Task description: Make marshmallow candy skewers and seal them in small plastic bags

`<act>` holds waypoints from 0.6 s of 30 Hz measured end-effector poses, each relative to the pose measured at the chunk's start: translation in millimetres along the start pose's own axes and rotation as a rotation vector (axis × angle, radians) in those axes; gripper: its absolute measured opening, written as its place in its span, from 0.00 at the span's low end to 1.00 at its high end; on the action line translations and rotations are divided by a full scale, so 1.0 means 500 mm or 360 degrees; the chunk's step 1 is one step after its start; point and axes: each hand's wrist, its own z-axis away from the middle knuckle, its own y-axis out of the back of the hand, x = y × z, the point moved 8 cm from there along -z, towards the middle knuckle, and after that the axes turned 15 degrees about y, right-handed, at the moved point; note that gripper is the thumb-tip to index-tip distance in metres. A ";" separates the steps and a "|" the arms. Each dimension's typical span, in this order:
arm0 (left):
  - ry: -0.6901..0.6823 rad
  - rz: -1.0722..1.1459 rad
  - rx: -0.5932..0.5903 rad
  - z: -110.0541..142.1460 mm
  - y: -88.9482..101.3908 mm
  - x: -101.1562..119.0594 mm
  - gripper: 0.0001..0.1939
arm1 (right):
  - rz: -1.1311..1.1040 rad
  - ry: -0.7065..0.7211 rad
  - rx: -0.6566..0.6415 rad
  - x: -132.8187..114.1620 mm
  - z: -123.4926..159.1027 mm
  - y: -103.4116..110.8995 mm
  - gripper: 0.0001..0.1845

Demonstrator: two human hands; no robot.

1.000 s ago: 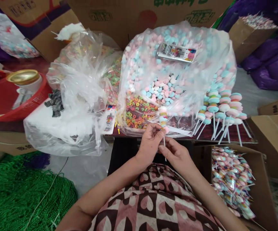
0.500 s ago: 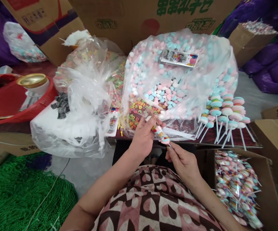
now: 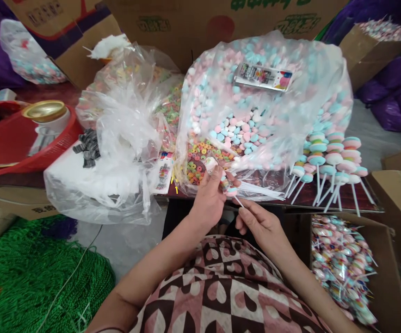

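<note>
The left hand [image 3: 207,200] is gripping the candy [image 3: 231,191], partly hiding it; the right hand [image 3: 261,224] is pinching the stick [image 3: 239,202] between thumb and fingers. Candy and stick are tilting just in front of the bag [image 3: 311,92]. Compared with half a second ago, the right fingertips are sitting farther from the candy, exposing more stick; the left hand is probably taking over the support. White sticks [image 3: 263,191] are lying along the bag's front edge, lollipops [image 3: 335,147] are resting to its right, and a box [image 3: 391,263] is standing below these.
</note>
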 end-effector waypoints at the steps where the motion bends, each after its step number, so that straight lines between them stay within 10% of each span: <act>1: -0.0007 0.0002 -0.0012 0.001 -0.002 0.002 0.19 | -0.0012 -0.0022 0.0004 0.001 0.002 0.002 0.22; 9: 0.0169 -0.0321 -0.0195 0.017 -0.023 -0.042 0.19 | 0.0189 0.0165 0.0323 -0.013 0.004 0.020 0.19; 14: 0.0129 -0.0350 -0.0109 0.007 0.000 -0.046 0.11 | 0.0462 0.0367 0.0159 -0.030 -0.001 0.025 0.17; 18: 0.0028 -0.0408 -0.0093 0.002 0.003 -0.045 0.07 | 0.0586 0.0486 0.0494 -0.052 -0.005 0.085 0.12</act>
